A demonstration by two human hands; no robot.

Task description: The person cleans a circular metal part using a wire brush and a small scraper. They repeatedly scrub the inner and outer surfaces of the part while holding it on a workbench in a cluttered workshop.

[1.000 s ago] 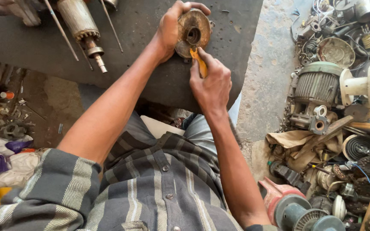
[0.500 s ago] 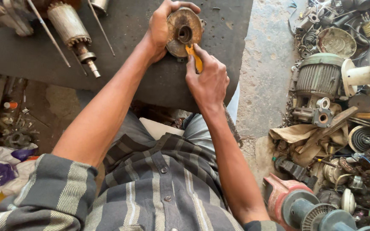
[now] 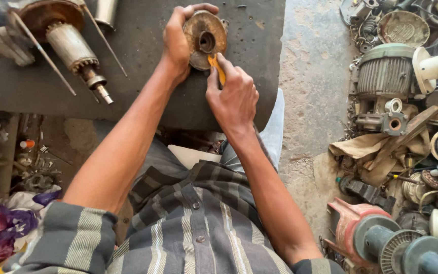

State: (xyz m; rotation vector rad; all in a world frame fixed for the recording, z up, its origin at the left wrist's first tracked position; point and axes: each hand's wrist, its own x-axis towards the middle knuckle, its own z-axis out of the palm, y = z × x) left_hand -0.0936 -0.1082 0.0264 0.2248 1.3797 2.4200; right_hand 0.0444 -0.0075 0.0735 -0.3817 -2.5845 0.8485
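Round, rusty brown metal end cover point(image 3: 205, 38) with a dark centre bore, held on edge on the dark grey worktop point(image 3: 143, 96).

The left hand point(image 3: 178, 43) has its grip clamped round the cover's far rim; the right hand point(image 3: 234, 96), just nearer the body, has its grip closed on a yellow-handled tool point(image 3: 217, 67) whose tip meets the cover below the bore. A slip looks likely — a sideways push could skid the tip off toward the left fingers point(image 3: 198, 9). Left of the grips lies a rusty motor armature with steel shaft point(image 3: 74, 53); right, on the concrete floor point(image 3: 310, 101), grey ribbed motor housings point(image 3: 385, 68).
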